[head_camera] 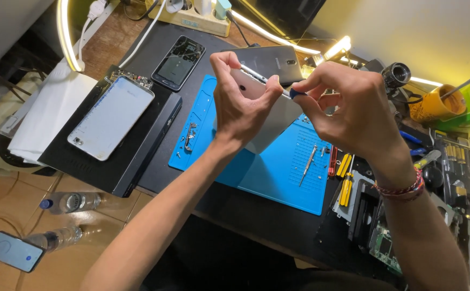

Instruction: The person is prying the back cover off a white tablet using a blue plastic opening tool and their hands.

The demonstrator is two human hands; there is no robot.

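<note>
your left hand (240, 102) is gripping the silver phone (267, 116) upright over the blue mat (278, 178), your right hand (348, 108) at three o'clock pinching the screwdriver (270, 83); keep it seated squarely, pressing lightly

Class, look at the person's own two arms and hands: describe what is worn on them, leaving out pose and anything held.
Both forearms are bare, with no sleeves and no gloves. The left hand shows no jewellery in this view. The right hand has a braided bracelet of red and pale strands at the wrist. No watch or ring is visible.
</note>
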